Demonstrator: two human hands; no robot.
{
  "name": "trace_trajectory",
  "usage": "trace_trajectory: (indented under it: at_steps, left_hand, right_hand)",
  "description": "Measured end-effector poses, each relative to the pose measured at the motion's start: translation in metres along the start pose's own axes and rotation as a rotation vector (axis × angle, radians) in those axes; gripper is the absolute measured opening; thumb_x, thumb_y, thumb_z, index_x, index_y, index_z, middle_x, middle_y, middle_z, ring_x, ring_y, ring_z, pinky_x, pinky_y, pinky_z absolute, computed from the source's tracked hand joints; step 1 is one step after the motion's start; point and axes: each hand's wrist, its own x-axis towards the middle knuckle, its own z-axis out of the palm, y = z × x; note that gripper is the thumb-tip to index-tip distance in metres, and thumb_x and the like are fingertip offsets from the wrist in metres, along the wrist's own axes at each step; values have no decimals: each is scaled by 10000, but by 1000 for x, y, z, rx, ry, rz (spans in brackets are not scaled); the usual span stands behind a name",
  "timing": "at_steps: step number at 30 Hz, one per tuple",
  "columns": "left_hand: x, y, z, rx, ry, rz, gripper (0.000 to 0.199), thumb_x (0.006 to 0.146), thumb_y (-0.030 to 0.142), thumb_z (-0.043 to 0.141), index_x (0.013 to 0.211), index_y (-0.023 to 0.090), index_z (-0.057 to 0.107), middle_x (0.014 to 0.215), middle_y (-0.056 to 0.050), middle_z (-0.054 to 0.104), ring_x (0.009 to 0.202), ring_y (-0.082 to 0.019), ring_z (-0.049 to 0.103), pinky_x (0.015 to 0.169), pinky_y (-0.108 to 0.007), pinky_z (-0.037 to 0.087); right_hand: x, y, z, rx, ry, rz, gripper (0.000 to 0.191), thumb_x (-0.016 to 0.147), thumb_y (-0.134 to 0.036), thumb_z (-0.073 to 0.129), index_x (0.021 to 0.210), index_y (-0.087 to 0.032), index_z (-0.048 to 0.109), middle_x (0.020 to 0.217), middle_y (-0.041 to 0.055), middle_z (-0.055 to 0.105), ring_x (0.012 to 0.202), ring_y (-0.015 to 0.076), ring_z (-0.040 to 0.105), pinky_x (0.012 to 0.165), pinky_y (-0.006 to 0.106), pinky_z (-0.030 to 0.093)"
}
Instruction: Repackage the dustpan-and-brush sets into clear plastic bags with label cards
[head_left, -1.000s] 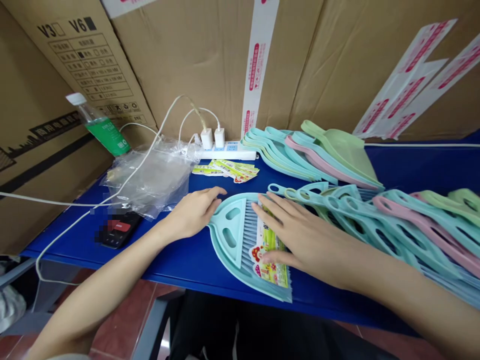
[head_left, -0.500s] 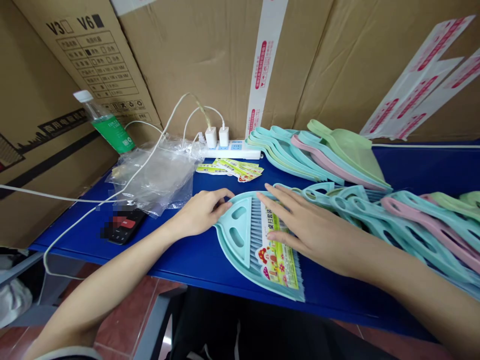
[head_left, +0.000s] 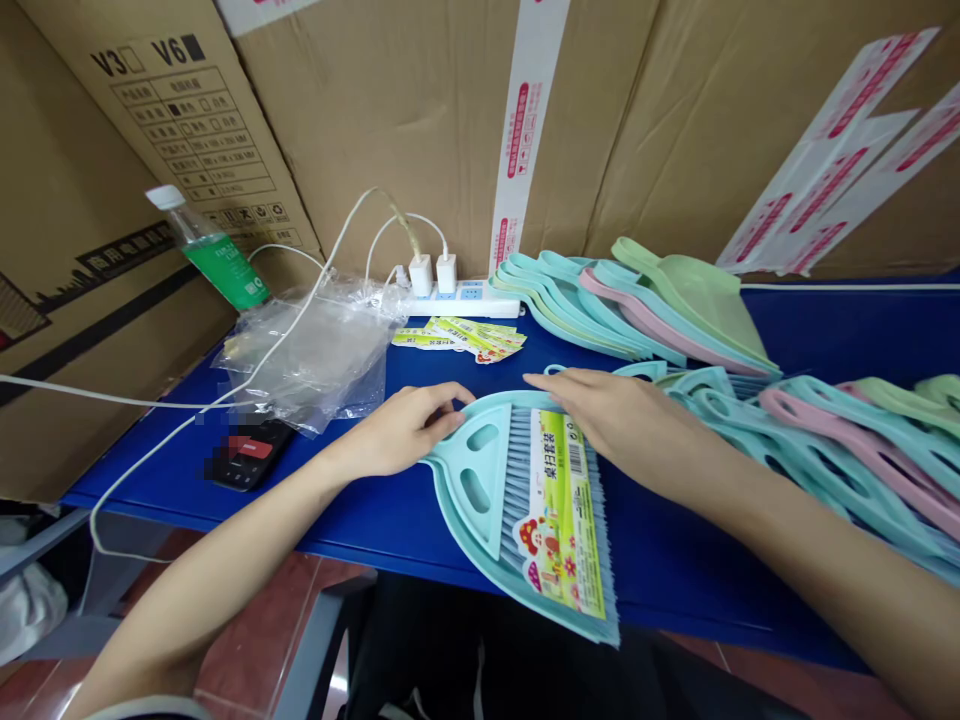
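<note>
- On the blue desk [head_left: 675,570], a teal dustpan-and-brush set [head_left: 487,510] lies label up, jutting past the front edge
- Left hand [head_left: 397,432]: fingers loosely curled against its rim
- Right hand [head_left: 607,420]: open, palm down on its far edge

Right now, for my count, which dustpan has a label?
The teal dustpan nearest you: a printed label lies on its brush; the stacked ones show none.
</note>
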Motion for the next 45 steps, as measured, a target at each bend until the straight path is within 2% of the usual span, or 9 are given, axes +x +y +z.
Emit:
trace_trajectory:
  at_steps: [7,10,13,20,26,32,38,41,45]
  left_hand:
    - [0,-6,-14,-40,10,-20,219,919,286,426,1005,167,589,755,11,591,634,-115,499,590,-217,406]
    - [0,-8,-19,-58,36,-19,228,909,292,429,1022,165,581,772,6,576,650,-122,500,592,-224,421]
    - [1,-9,-21,-49,50,-27,230,909,294,424,1028,170,576,775,5,578,655,-125,507,610,-232,434]
    - [5,-9,-10,-13,75,-32,195,910,265,431,1014,179,572,692,36,543,588,-111,475,553,-210,376]
    - [8,-5,2,171,132,-20,245,947,225,418,1124,172,579,702,22,597,611,-136,551,632,-247,444]
    - [11,-16,-22,727,615,-40,328,924,190,463,1227,126,570,1179,-163,636,1119,-301,572,973,-451,455]
    - [16,-17,-30,862,437,-414,684,849,18,425,1505,40,231,1014,-184,700,962,-283,675,844,-402,547]
    - [14,-9,-29,896,407,-457,771,812,-29,379,1534,58,122,912,-135,723,818,-242,704,776,-362,563]
    - [3,-1,-30,884,417,-366,682,805,2,400,1469,149,361,990,-120,733,867,-272,707,749,-371,564]
  right_hand:
    - [-2,-3,-12,373,157,242,479,983,-352,330,1403,-199,502,1377,128,593,1231,303,582,1009,544,485]
    - [-11,-6,-14,573,92,343,586,944,-460,410,1459,-182,400,1481,182,470,1229,325,580,954,518,531]
    - [-20,-7,-10,790,33,392,678,929,-508,439,1518,-209,290,1398,203,541,1148,321,636,877,496,576]
    - [-21,-6,7,1319,-248,380,767,981,-328,373,1544,-343,-148,1328,115,616,1073,240,677,786,425,617]
    - [-20,1,15,1343,-225,449,817,954,-258,404,1549,-293,-155,1289,121,644,1052,242,692,826,425,607]
    - [-24,9,13,1318,-178,441,788,954,-264,426,1567,-291,-70,1250,105,675,1001,240,711,841,437,601]
    - [-26,17,12,1262,-185,425,784,962,-281,426,1560,-324,-79,1222,99,689,938,247,729,783,426,622]
    - [-26,16,8,1302,-195,472,825,944,-257,440,1557,-305,-111,1215,102,689,946,239,727,811,423,610]
    - [-25,8,-2,1335,-216,481,823,933,-258,439,1565,-275,-87,1259,113,664,994,232,713,856,418,586]
